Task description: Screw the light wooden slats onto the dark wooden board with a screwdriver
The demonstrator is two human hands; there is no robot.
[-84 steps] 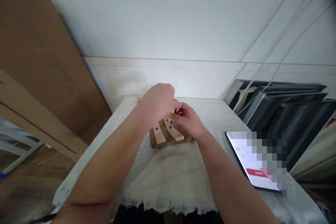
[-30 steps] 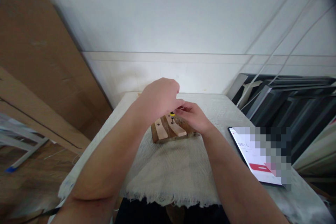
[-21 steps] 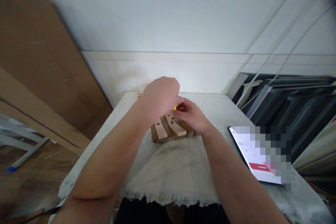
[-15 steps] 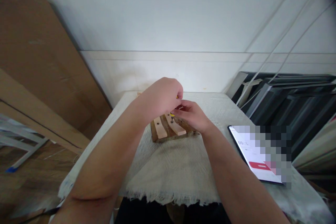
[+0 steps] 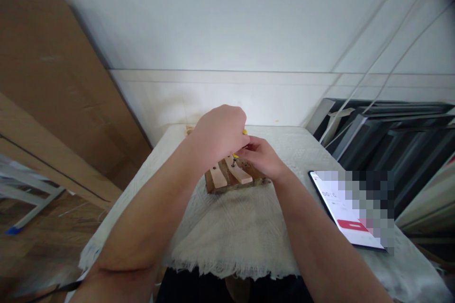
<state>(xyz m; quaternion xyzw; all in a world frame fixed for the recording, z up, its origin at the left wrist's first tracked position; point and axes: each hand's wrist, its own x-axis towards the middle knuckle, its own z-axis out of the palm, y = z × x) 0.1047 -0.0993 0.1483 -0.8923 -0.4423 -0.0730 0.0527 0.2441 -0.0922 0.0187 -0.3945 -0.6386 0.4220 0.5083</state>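
Observation:
A small wooden block (image 5: 227, 181) with pale slats and drilled holes lies on a cream cloth (image 5: 231, 227) on the table. My left hand (image 5: 216, 135) is closed over the handle of a yellow screwdriver (image 5: 244, 131), which is mostly hidden. Its tip stands on a dark screw (image 5: 233, 164) in the block. My right hand (image 5: 261, 157) rests on the block's right side, fingers pinched at the screwdriver's shaft by the screw.
A tablet (image 5: 350, 213) with a lit screen lies on the table to the right. Dark framed panels (image 5: 387, 142) lean against the wall at right. Large cardboard sheets (image 5: 53, 94) lean at left. White cables (image 5: 373, 57) hang along the wall.
My left hand has shifted slightly around the screwdriver handle from frame to frame, as in turning. My right hand has stayed at the screw. The block has not moved.

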